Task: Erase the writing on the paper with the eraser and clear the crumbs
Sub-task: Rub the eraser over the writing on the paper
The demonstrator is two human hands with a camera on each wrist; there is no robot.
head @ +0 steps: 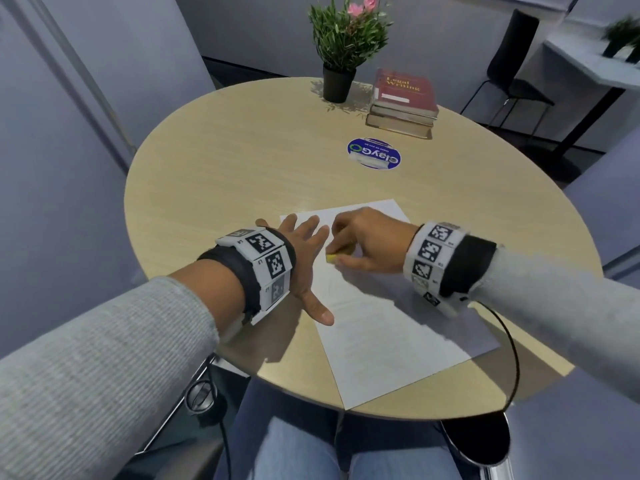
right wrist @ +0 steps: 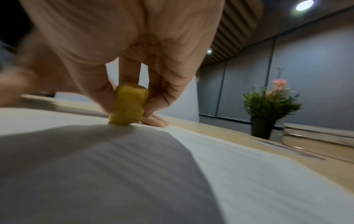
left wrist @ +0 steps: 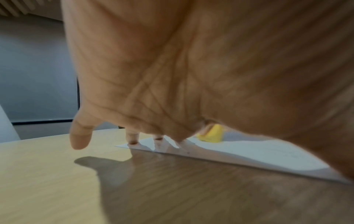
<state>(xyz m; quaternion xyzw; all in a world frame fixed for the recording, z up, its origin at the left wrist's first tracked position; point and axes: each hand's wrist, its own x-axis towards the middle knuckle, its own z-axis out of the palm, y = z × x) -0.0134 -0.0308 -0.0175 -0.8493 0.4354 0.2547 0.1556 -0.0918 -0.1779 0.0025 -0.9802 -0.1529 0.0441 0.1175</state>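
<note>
On paper | left hand fingers spread, pressing | right hand pinches yellow eraser

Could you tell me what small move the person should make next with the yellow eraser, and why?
Probably another short rubbing stroke: the right hand pinches the small yellow eraser with its end on the white paper sheet, the spread left hand pins the sheet's edge, and faint marks seemingly remain.
</note>
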